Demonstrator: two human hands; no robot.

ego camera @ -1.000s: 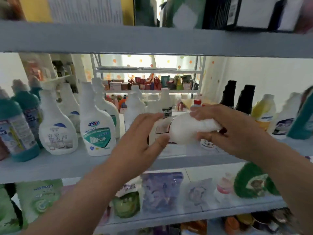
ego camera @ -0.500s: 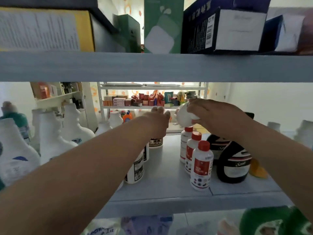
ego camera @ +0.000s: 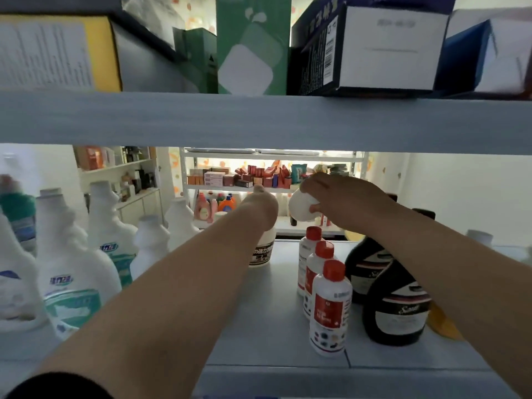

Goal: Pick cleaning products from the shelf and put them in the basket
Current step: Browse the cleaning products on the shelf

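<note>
Bottles with red caps (ego camera: 329, 309) stand nearest on the shelf (ego camera: 259, 326). Beyond them the left hand (ego camera: 260, 207) rests atop a white jar (ego camera: 262, 251), its grip hidden. Farthest back, the right hand (ego camera: 339, 201) grasps a white bottle (ego camera: 302, 207) just right of the left hand, held above the shelf and seemingly pointing away.

A brightly lit metal rack (ego camera: 270, 187) stands beside a plain white wall (ego camera: 460, 194).

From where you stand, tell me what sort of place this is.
Probably a shop or stockroom: rows of spray bottles and red-capped bottles on a grey shelf, more stocked shelving behind.
</note>
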